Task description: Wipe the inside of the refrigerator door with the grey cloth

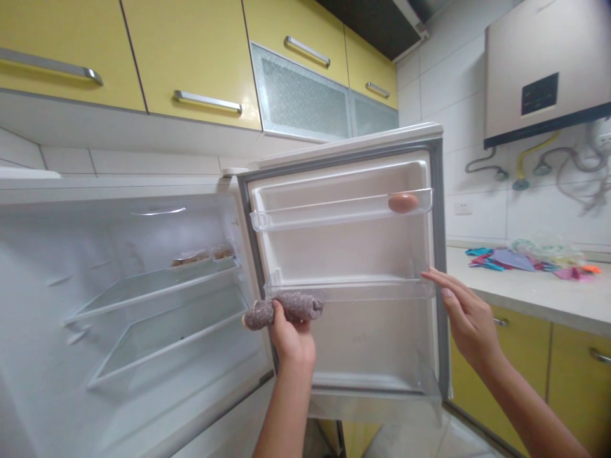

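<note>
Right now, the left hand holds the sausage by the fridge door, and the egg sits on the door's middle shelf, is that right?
Not quite. The head view shows the egg on the door's top shelf, not the middle one. The left hand does hold the sausage by the fridge door.

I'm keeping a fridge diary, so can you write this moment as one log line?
left hand: grips sausage | right hand: open, on fridge door edge | egg: top door shelf
</note>
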{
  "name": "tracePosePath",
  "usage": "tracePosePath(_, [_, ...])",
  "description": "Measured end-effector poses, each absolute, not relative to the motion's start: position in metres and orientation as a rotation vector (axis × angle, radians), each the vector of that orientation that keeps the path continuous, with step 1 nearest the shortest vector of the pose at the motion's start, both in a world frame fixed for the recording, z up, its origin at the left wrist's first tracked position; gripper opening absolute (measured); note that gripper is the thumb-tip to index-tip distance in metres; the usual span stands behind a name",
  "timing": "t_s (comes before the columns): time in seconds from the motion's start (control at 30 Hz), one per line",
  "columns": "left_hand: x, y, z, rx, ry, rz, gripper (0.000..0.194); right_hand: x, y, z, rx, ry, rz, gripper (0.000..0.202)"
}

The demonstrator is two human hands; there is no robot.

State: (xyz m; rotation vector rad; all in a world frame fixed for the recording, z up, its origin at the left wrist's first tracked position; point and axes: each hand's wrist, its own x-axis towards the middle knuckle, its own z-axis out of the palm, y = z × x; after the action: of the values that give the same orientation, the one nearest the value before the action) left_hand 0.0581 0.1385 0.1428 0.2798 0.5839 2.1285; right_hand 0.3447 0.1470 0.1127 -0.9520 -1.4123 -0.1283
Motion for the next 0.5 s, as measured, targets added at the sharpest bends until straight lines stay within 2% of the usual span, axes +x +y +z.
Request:
tracePosePath(0.17, [0.060,0.136,0.133,0.439,0.907,2.390,0.036,0.339,0.139,0.110,-0.973,-1.418,-0.184,0.040])
tracePosePath(0.3, [0.062,0.145,0.103,1.058,1.423,2.572,0.042,0.335,0.135,0.109,-0.971,-1.409,-0.194,0.040])
tracePosePath(0.5, [0.068,0.155,0.056,2.199,1.890,2.244,0.055,0.329,0.134,0.110,-0.969,-1.387,-0.179,0.041])
